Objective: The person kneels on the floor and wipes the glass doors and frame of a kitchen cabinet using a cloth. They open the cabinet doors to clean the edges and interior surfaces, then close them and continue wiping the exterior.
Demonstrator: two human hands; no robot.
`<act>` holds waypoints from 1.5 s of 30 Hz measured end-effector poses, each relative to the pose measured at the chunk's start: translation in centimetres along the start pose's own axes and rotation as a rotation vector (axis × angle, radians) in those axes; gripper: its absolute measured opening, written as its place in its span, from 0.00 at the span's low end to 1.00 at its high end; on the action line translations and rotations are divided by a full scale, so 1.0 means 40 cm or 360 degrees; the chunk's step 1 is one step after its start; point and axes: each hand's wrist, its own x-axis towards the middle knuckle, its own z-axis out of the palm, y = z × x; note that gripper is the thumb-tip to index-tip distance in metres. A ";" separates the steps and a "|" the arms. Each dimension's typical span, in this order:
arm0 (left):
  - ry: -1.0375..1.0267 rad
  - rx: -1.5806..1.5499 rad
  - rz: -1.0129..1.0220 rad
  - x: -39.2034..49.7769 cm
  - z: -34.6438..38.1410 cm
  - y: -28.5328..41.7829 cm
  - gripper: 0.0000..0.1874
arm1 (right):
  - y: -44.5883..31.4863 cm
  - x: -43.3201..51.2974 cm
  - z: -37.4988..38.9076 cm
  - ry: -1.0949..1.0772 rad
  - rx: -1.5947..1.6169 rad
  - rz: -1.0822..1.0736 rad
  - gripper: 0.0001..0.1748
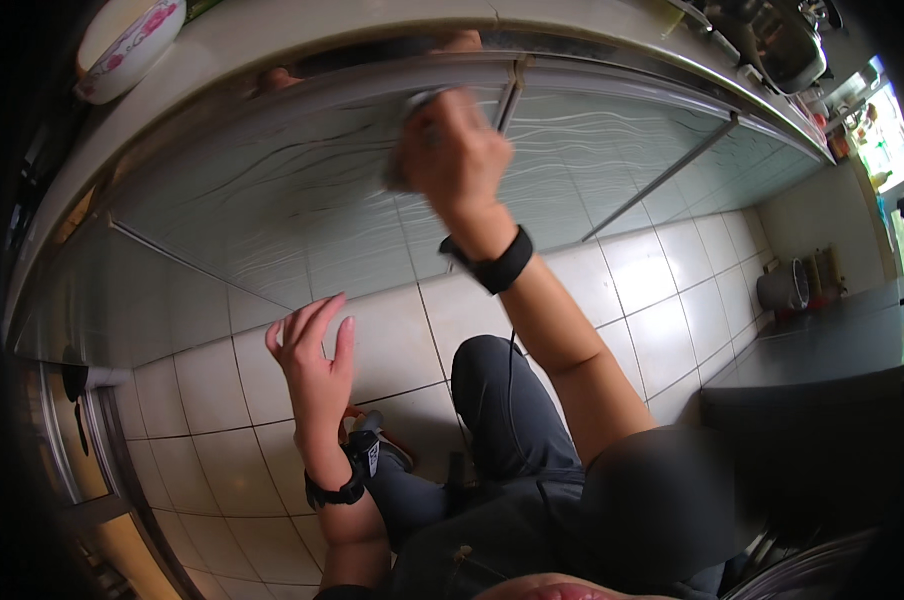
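Observation:
My right hand (459, 146) is closed around a blurred grey thing (401, 178), perhaps a cloth, most of it hidden by the fingers. It is up against the glossy cabinet door (287, 195), which bears a pattern of wavy lines, just under the countertop edge. My left hand (317, 367) hangs over the tiled floor, lower and to the left, with its fingers apart and nothing in them. Both wrists wear black bands.
Above the doors runs a countertop (332, 19) with a flower-patterned bowl (133, 49) and a metal pot (786, 45). More cabinet doors (624, 142) continue rightward. A grey bucket (783, 285) stands at the far right. My bent knee (489, 382) is over the floor tiles (377, 330).

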 end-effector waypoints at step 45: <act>-0.0262 -0.0055 0.0193 0.046 0.127 0.108 0.12 | 0.198 -0.104 -0.095 -0.0022 -0.0083 -0.0129 0.09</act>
